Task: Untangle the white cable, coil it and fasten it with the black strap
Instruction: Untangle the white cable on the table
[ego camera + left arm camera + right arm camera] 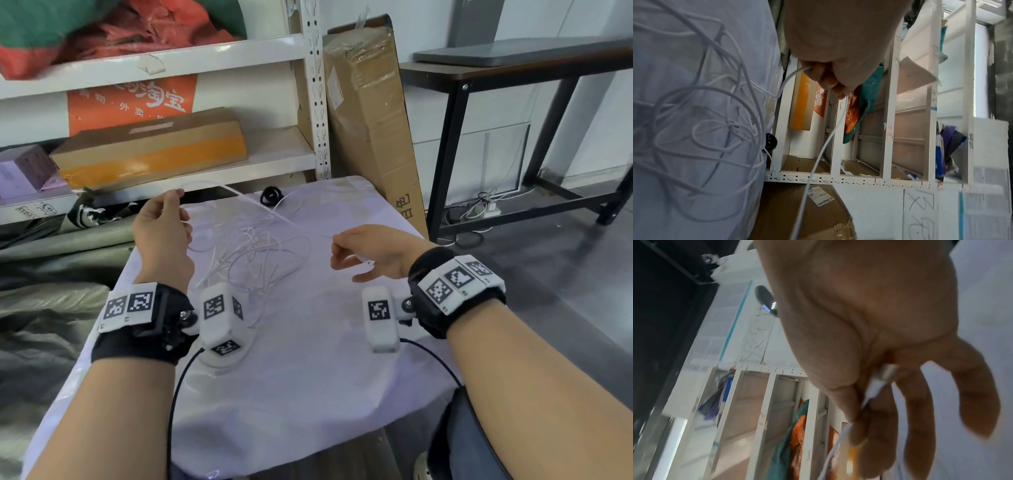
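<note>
The white cable [255,253] lies in a loose tangle on the pale cloth of the table [308,377]; the same tangled cable [701,129] shows in the left wrist view. My left hand [164,226] is raised over the table's far left and pinches a strand of it [835,129] between curled fingers. My right hand [370,251] hovers at the right, thumb and forefinger pinching the cable near its white plug end [887,373], other fingers hanging loose. The black strap [270,196], rolled in a small ring, sits at the table's far edge, also seen as a dark strap [770,141] behind the tangle.
White metal shelving [317,102] with cardboard boxes [150,147] stands just behind the table. A tall wrapped carton [370,113] leans at the back right, beside a black desk [513,72]. Grey-green sheeting [41,308] covers the left side.
</note>
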`<state>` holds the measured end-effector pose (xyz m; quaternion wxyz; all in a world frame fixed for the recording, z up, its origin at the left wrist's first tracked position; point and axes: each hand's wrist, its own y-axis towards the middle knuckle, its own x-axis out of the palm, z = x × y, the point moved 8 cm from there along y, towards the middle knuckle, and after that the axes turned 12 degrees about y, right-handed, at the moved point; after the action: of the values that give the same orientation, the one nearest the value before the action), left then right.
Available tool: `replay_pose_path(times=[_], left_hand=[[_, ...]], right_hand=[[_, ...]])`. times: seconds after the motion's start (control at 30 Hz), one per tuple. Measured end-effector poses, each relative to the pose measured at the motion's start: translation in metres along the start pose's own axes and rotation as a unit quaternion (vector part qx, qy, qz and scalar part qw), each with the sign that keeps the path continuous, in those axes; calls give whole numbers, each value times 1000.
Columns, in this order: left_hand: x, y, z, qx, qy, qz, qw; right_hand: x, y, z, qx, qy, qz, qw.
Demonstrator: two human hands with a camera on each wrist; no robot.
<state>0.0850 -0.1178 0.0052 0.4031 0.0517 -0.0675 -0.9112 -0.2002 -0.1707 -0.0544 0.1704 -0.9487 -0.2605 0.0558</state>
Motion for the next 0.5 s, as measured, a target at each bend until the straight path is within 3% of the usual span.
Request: replay_pose_path(times=[0.1,0.2,0.27,0.37,0.43,0.5], left_hand=[[3,1,4,30,78,4,997],[21,-3,16,110,210,-40,971],[42,-14,24,171,307,-94,932],[76,-39,27,241,434,-191,847],[92,-54,21,253,484,-271,793],[100,-67,14,247,513,-338,749]], right_hand=[[17,-5,-13,-22,199,-93,975],[20,-9,-32,-76,392,-133,907],[15,-9,-42,-116,474,-133,863],[9,-8,-51,-165,550,-140,806],[6,-10,-55,-197,559,-134,794],[4,-9,-53,-210,544,-109,805]])
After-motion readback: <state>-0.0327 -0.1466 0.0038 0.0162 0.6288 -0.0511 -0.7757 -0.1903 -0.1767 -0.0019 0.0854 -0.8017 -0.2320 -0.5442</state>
